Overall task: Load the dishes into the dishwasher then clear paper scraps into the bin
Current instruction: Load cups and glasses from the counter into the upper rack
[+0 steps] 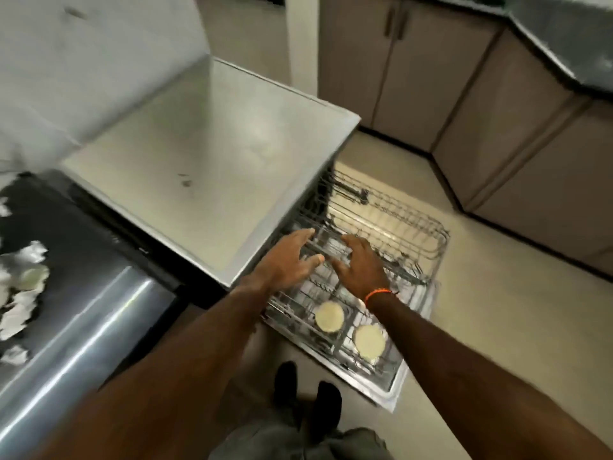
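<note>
- Your left hand and right hand hovered with fingers spread, holding nothing, over the upper rack.
- Two bowls sat in the lower rack; a hard push could have rattled them.
- Paper scraps waited on the counter, well apart.
- The open door lay near your feet, a likely trip.

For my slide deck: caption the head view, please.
Both hands, left hand and right hand, reach over the pulled-out dishwasher rack above two bowls.

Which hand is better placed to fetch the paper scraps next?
Left. The left hand hangs open over the rack, on the side nearer the paper scraps at far left; the right hand would have to cross over.
</note>
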`<state>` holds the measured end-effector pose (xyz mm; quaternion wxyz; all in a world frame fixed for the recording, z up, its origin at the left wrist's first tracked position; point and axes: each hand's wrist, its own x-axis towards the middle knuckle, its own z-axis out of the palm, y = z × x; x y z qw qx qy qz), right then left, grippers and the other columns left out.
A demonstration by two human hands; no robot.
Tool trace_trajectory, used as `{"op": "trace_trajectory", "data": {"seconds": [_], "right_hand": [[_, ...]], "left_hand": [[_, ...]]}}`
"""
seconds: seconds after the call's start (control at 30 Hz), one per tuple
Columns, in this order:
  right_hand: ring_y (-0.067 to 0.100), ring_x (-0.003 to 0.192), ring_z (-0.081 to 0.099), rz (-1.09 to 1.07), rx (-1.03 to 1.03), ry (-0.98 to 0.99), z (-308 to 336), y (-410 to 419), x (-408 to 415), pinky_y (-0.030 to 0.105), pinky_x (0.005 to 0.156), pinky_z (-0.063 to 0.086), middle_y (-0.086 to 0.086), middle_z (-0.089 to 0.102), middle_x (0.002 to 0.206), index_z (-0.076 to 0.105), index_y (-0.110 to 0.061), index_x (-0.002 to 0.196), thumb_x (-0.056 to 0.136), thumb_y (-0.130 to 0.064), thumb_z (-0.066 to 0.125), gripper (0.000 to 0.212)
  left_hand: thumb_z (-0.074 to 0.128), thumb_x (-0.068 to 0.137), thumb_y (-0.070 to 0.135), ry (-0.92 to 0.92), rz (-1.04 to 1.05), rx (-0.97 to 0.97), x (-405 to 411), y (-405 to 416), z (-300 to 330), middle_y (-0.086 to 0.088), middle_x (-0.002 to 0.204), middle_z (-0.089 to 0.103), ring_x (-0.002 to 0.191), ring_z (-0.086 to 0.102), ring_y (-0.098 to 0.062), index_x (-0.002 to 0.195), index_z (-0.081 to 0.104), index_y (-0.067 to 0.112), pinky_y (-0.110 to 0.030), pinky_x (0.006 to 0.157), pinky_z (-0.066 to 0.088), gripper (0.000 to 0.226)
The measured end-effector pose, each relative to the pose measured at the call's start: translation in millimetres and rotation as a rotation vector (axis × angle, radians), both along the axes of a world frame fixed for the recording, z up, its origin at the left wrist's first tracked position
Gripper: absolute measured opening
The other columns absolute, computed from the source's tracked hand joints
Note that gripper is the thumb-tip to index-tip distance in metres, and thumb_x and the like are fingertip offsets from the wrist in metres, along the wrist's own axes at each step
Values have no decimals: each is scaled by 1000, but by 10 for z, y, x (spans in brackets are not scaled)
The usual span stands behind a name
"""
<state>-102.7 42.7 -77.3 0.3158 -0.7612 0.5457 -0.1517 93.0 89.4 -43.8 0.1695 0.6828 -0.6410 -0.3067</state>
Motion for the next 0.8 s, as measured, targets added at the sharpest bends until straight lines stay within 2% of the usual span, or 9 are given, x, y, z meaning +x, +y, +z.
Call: {"op": "trace_trajectory", "data": {"seconds": [0.07, 0.17, 0.27, 0.33, 0.47, 0.57, 0.7, 0.8], "right_hand": [[29, 121, 56, 92, -59, -25, 229, -7, 299, 44, 100, 50, 8, 52, 139, 50, -17, 140, 92, -30, 70, 54], [27, 117, 58, 248, -105, -86, 554, 53, 895, 43, 100, 50, 8, 53, 138, 51, -18, 140, 90, -23, 70, 53], [19, 94, 61, 400, -135, -152, 796, 223, 1554, 40, 92, 52, 3, 57, 130, 53, -20, 138, 90, -19, 69, 51], [17, 88, 60, 502, -157, -160, 880, 429, 2045, 39, 88, 52, -2, 60, 122, 53, -21, 136, 89, -21, 69, 49], [19, 87, 63, 662, -131, -181, 920, 915, 2968, 36, 86, 52, -6, 67, 105, 53, -23, 136, 86, -24, 71, 54], [17, 90, 66, 778, -69, -154, 948, 1304, 3626, 33, 87, 52, -7, 70, 95, 51, -23, 139, 86, -25, 72, 58], [24, 105, 66, 838, -63, -108, 917, 1712, 4439, 38, 93, 53, 0, 70, 112, 51, -26, 138, 83, -29, 70, 58], [29, 120, 55, 823, -183, -87, 883, 1899, 4925, 44, 99, 49, 4, 62, 130, 50, -25, 139, 79, -30, 71, 64]], "left_hand": [[66, 92, 50, 18, 160, -108, 262, 207, 221, -6, 152, 51, 138, 49, -21, 152, 43, 16, -31, 115, 37, 72], [67, 92, 49, -4, 385, -201, 787, 646, 516, -2, 151, 50, 135, 50, -21, 153, 42, 23, -42, 110, 46, 71], [69, 92, 44, -80, 549, -248, 1372, 1127, 735, -3, 147, 53, 132, 53, -21, 153, 41, 23, -40, 110, 45, 69], [69, 92, 41, -146, 656, -264, 1771, 1494, 868, -4, 145, 55, 128, 56, -22, 153, 41, 21, -37, 110, 44, 70], [71, 89, 33, -220, 837, -272, 2521, 2165, 958, -7, 148, 54, 130, 56, -25, 155, 38, 17, -41, 110, 44, 76], [72, 86, 32, -231, 957, -305, 3018, 2630, 960, -3, 138, 62, 123, 60, -24, 150, 43, 20, -40, 104, 49, 71], [78, 77, 36, -261, 1009, -299, 3618, 3081, 884, -3, 126, 69, 116, 64, -23, 138, 54, 20, -40, 96, 53, 67], [80, 69, 45, -250, 1002, -205, 4023, 3265, 727, -4, 135, 64, 125, 58, -22, 145, 48, 18, -42, 104, 50, 87]]}}
